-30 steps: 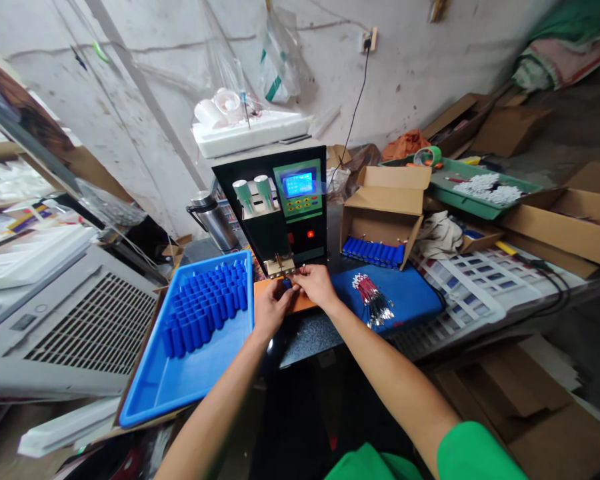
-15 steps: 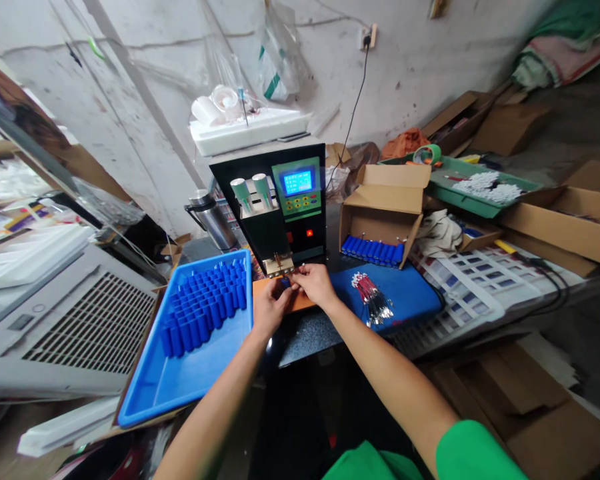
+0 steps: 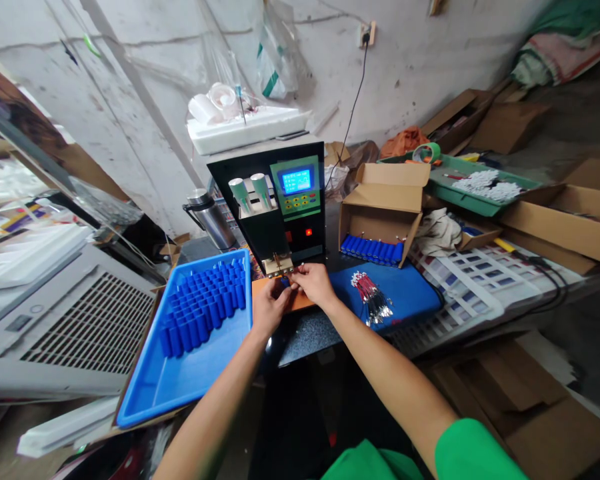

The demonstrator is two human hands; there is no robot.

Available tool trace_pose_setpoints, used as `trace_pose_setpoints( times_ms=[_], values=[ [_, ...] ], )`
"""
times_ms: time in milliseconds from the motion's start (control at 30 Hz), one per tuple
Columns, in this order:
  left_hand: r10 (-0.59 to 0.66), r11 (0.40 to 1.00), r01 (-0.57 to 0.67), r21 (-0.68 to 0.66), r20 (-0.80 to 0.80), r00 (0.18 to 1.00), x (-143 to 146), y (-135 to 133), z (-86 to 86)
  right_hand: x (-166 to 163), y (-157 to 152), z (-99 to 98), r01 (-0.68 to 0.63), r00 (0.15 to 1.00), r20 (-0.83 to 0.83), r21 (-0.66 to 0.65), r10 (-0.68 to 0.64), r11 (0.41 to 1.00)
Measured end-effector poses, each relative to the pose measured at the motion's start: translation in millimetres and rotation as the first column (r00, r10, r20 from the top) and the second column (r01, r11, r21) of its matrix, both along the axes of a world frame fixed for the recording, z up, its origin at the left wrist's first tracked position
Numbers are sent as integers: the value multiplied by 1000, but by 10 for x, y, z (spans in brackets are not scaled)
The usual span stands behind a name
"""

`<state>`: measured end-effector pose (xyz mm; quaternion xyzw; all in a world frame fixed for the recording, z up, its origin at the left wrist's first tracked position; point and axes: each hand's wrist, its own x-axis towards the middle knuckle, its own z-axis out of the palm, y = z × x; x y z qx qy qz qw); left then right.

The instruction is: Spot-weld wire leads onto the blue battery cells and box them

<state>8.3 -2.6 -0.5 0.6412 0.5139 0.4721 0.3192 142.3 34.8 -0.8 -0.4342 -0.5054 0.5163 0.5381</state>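
Observation:
Under the electrodes of a black spot welder [image 3: 305, 250] with a lit display, my two hands meet. My left hand [image 3: 269, 308] is closed around a blue cylindrical battery cell [image 3: 285, 283], mostly hidden by the fingers. In a pinch at the cell's right side, my right hand [image 3: 314, 283] holds what looks like a thin wire lead; only a tiny white end shows. An orange block [image 3: 300, 303] lies beneath the hands. Red and black wire leads with white connectors [image 3: 373, 297] are bunched on a blue pad [image 3: 415, 293] to the right.
Left of the welder, a blue tray [image 3: 180, 387] holds rows of upright blue cells [image 3: 203, 307]. A cardboard box [image 3: 415, 230] at right contains more cells. A steel flask [image 3: 215, 220] stands behind the tray. Farther right is a green tray [image 3: 475, 200] with white parts.
Both hands stay in the same place under the electrodes, with no visible change of grip. The whole view has shifted very slightly.

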Motion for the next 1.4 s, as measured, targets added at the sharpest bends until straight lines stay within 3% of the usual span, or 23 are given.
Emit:
trace_pose_setpoints(
  times_ms=[733,1033,1200,1300,1400],
  values=[
    [15,999,-14,30,-24,1000,-4,9,-10,86,-91,-65,-32,995,-96,-31,29,999],
    [1,1000,0,19,-15,1000,10,18,23,124,-128,-244,-81,992,97,0,80,997],
    [33,999,-32,-44,28,999,-135,-32,78,124,-123,-219,-74,994,77,-15,75,997],
    [46,994,-52,-96,-64,997,-293,-166,103,139,-139,-169,-90,995,38,-50,92,995],
    [45,995,-65,-72,-253,966,-400,-316,106,144,-150,-139,-96,995,7,-95,97,991]
  ],
)
